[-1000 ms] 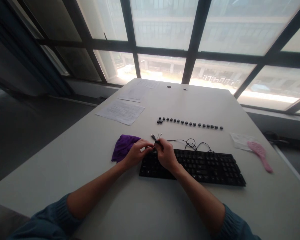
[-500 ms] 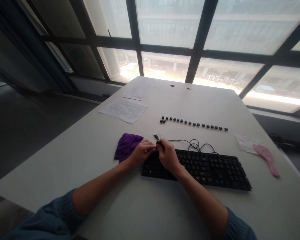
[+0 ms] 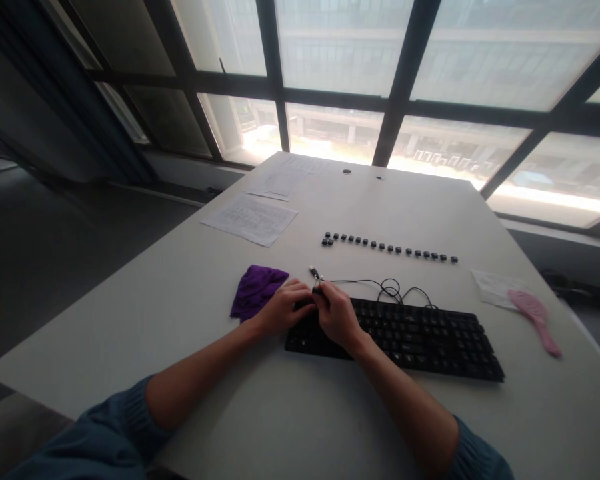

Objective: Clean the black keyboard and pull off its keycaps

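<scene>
Right grip (image 3: 338,313): your thumb and fingers pinch a small dark tool (image 3: 317,291) at its body, thin wire showing beyond your fingertips.
Left grip (image 3: 284,307): your fingers curl with a gap behind the thumb, tips near that tool; I cannot tell whether they hold anything.
Keyboard (image 3: 425,339): on the counter (image 3: 260,413), its left end beneath your hands, the rest stretching rightward.
Keycaps (image 3: 391,249): lined up beyond the keyboard.
Purple cloth (image 3: 255,290): just beside your left grip.

Daylight through the windows (image 3: 347,47) burns out the lower panes (image 3: 333,133); the near tabletop (image 3: 275,400) is dim, the keyboard (image 3: 430,341) murky, print on the papers (image 3: 250,219) softly blurred.
</scene>
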{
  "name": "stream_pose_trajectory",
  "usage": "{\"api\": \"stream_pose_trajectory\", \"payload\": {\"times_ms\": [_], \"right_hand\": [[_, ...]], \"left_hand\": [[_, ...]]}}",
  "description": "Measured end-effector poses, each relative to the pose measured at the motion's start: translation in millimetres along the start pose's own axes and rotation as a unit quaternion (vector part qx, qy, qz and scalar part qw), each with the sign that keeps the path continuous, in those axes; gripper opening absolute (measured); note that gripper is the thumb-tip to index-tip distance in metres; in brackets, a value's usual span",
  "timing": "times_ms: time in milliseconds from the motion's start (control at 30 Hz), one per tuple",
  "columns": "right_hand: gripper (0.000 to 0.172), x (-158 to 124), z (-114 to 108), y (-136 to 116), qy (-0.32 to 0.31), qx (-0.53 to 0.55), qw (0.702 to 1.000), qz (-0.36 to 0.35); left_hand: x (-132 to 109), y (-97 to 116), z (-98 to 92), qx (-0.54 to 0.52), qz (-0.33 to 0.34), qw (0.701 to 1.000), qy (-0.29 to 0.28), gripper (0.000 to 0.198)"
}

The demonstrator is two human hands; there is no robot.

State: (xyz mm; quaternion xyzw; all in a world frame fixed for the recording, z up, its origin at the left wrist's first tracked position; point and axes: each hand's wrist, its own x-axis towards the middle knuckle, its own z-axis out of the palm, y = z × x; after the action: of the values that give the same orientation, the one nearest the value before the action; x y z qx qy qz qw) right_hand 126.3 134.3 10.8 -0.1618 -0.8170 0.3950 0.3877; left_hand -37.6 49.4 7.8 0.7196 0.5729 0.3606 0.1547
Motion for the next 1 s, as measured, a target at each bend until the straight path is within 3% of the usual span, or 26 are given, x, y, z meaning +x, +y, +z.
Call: {"api": "stream_pose_trajectory", "payload": {"times_ms": [133,400,667,1000], "right_hand": [[0.016,-1,-1,0,0.001,0.001,1.000,-0.014],[0.021,-4,-1,2,-0.002,0.005,1.000,-0.016],[0.023,-5,-2,3,-0.004,0.020,1.000,-0.018],[0.018,-3,-2,2,0.044,0.034,0.998,-0.020]], "left_hand": [[0,0,2.4,0.023,-0.008,1.000,-0.014,0.012],[-2,3,11.5,0.032,-0.027,0.999,0.021,0.008],[-3,6,15.4,0.060,-0.001,0.998,0.035,0.012],[-3,6,15.4,0.055,-0.003,0.996,0.066,0.008]]}}
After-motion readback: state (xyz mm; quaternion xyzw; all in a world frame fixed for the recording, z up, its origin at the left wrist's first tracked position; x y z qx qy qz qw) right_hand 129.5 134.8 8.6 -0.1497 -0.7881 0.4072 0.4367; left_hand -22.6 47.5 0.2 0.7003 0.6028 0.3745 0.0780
